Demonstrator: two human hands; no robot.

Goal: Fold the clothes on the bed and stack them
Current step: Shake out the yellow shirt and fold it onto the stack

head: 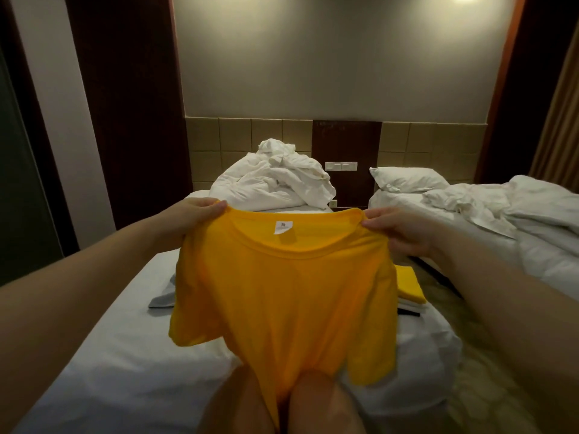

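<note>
Holding a yellow t-shirt (282, 292) up in the air over the bed (125, 355), with the neck opening facing the camera and a white label (283, 227) showing inside the back of the collar. Pinching one shoulder with the left hand (194, 214), thumb on the near side, fingers curled over the cloth. Same deal with the right hand (398, 228) on the other shoulder, gripping right by the collar seam. Stretched fairly flat between the two, with sleeves drooping and the hem hanging down across the bare knees (316, 399) at the bottom edge.

Behind the shirt, over on the right side of the bed: a small stack of folded clothes (410, 286), with a yellow piece on top, white under it and something dark at the very bottom. Mostly hidden by the shirt, so can't tell how many pieces. Peeking out past the shirt's left side: a light grey garment (163, 297) lying on the sheet, can't tell if folded or not.

Up at the head end, a big crumpled white duvet (272, 183) piled against the tiled headboard (235, 136). Off to the right, a second bed (532, 242) with a pillow (407, 180) and more rumpled white bedding, well apart from the stack across a strip of floor. Also a switch panel (341, 166) on the dark wall strip between the two beds.
</note>
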